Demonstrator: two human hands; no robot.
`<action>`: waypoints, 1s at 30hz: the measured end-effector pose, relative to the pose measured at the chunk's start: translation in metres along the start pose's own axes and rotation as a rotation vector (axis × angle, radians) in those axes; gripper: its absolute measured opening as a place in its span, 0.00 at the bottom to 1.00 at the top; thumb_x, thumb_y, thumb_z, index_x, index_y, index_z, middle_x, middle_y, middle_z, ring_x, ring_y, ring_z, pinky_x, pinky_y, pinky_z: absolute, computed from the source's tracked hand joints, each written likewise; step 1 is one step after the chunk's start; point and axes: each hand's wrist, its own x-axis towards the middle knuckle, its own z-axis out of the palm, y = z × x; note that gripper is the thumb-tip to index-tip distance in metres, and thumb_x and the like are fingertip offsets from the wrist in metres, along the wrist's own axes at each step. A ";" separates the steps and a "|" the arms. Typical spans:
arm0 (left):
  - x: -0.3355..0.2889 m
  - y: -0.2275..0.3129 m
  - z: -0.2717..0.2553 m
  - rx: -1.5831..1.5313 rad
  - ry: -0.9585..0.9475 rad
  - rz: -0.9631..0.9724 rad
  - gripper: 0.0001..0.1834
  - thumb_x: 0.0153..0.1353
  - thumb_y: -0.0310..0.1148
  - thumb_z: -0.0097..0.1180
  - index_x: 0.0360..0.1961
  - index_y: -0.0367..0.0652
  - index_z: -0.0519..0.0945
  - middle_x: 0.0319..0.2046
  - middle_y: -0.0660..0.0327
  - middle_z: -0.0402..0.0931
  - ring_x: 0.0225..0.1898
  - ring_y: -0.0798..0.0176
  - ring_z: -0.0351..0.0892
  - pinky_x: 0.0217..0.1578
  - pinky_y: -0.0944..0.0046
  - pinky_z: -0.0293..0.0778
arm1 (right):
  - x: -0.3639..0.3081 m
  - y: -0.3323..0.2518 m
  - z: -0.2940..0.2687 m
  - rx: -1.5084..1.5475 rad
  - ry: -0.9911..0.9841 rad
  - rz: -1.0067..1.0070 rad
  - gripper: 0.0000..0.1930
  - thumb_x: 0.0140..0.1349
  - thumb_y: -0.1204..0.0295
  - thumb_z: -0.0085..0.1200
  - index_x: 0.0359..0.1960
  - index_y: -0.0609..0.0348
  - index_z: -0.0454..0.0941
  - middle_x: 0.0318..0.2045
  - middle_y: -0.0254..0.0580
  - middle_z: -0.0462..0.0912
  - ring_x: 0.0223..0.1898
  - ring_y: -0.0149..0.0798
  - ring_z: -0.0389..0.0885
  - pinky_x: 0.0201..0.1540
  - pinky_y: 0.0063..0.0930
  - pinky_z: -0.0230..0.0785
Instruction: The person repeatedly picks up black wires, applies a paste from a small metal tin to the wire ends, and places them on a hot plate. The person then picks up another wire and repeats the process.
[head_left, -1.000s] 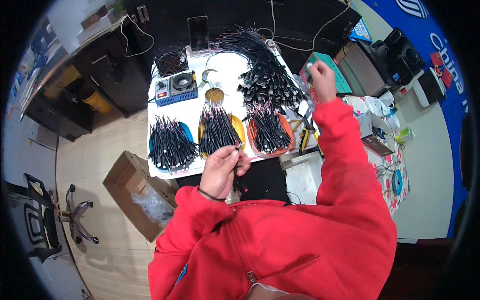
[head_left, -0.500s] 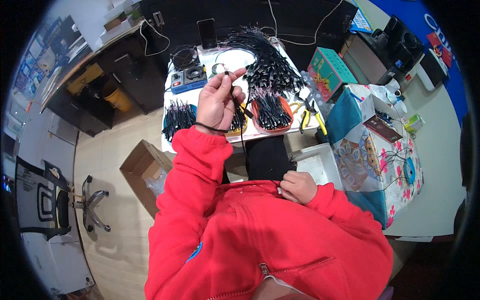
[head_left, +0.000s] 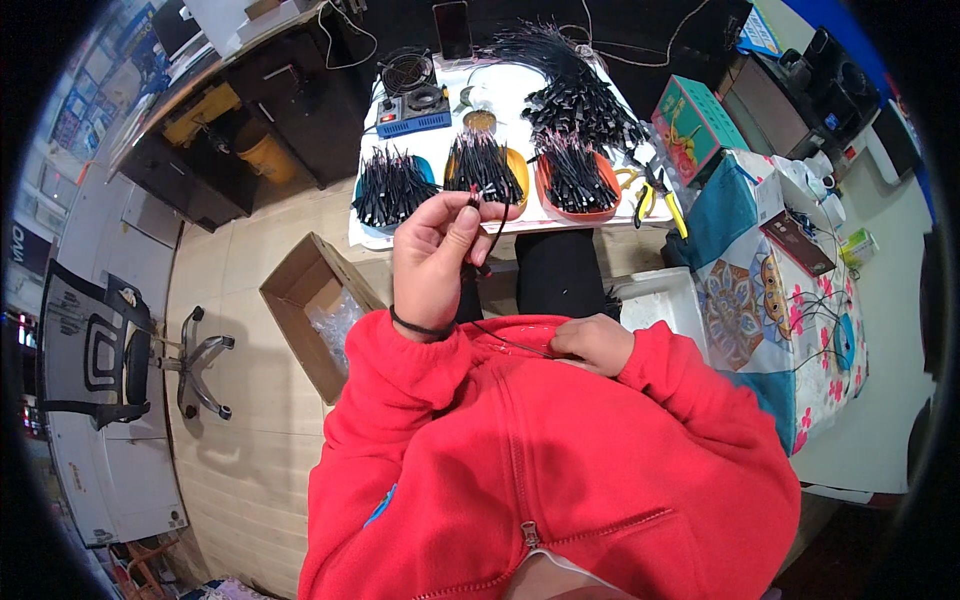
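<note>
My left hand (head_left: 436, 262) is raised before the table's near edge, thumb and fingers pinching a thin black cable (head_left: 504, 232). Small reddish and pale wire ends stick up above its fingertips. The cable loops below the hand and runs across my lap toward my right hand (head_left: 596, 345). That hand rests low against the red jacket, its fingers curled round the cable; the fingertips are partly hidden. Beyond the left hand, a yellow tray (head_left: 521, 172) stands between a teal tray (head_left: 428, 168) and an orange-red tray (head_left: 606, 207). All three hold bundles of short black cables.
A large pile of black cables (head_left: 580, 105) covers the table's back right. A blue soldering device (head_left: 415, 118) sits back left; yellow-handled pliers (head_left: 672, 210) and cutters lie right. A cardboard box (head_left: 318, 300) stands on the floor at left, a white bin (head_left: 660, 305) at right.
My left hand has come down and back toward my body with the cable, uncovering the yellow tray. My right hand stays at my lap. The whole view has shifted slightly.
</note>
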 end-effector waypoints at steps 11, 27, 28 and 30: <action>-0.035 -0.012 0.022 0.032 0.185 0.078 0.09 0.67 0.26 0.50 0.44 0.31 0.76 0.34 0.57 0.80 0.23 0.76 0.67 0.24 0.77 0.64 | 0.078 -0.065 -0.045 0.547 0.808 0.112 0.11 0.57 0.77 0.60 0.41 0.64 0.76 0.28 0.34 0.78 0.26 0.22 0.73 0.28 0.17 0.67; -0.036 0.098 0.009 0.345 0.463 0.674 0.11 0.66 0.25 0.51 0.47 0.29 0.78 0.44 0.50 0.79 0.45 0.63 0.79 0.43 0.65 0.80 | 0.191 -0.118 -0.100 0.276 1.024 -0.321 0.05 0.55 0.78 0.61 0.29 0.63 0.76 0.23 0.39 0.75 0.21 0.31 0.74 0.24 0.21 0.65; -0.040 0.101 0.008 0.331 0.459 0.669 0.11 0.66 0.24 0.51 0.46 0.29 0.78 0.44 0.50 0.79 0.45 0.62 0.79 0.43 0.65 0.80 | 0.191 -0.125 -0.092 0.274 0.988 -0.324 0.05 0.55 0.78 0.60 0.31 0.62 0.76 0.23 0.40 0.75 0.21 0.32 0.74 0.24 0.22 0.65; -0.049 0.099 0.008 0.344 0.445 0.644 0.11 0.66 0.24 0.51 0.47 0.29 0.78 0.45 0.51 0.79 0.43 0.66 0.79 0.44 0.67 0.78 | 0.191 -0.136 -0.076 0.350 0.894 -0.373 0.05 0.55 0.79 0.60 0.32 0.62 0.77 0.23 0.40 0.75 0.21 0.32 0.74 0.24 0.23 0.66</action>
